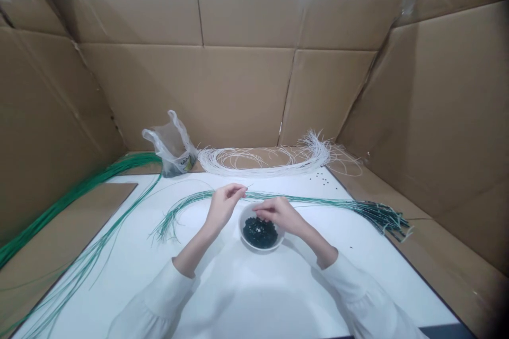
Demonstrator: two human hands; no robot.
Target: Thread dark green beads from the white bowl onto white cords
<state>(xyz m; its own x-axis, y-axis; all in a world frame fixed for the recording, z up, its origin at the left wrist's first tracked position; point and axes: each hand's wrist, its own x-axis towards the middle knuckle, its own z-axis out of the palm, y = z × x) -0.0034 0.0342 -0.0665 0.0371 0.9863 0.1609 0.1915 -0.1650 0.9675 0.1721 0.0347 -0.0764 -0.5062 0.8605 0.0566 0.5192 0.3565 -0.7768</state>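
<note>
My left hand (227, 200) is closed in a pinch on a thin strand (249, 186), whose tip pokes out to the right of the fingertips. A fine line trails off leftward behind that hand. Over the far rim of a white bowl (242, 233), my right hand (281, 214) has its fingers pressed together; whatever they hold is too small to make out. Small dark beads (260, 233) fill the bottom of the bowl. Just beyond both hands, a bundle of green strands (318, 200) lies across the table, its right end (384, 216) thick with dark pieces.
Long green strands (67, 216) run along the left side. At the back stand a clear plastic bag (175, 151) and a coil of white strands (262, 170). Several loose dark beads (324, 180) lie on the white table (254, 302). Cardboard walls (238, 95) enclose three sides.
</note>
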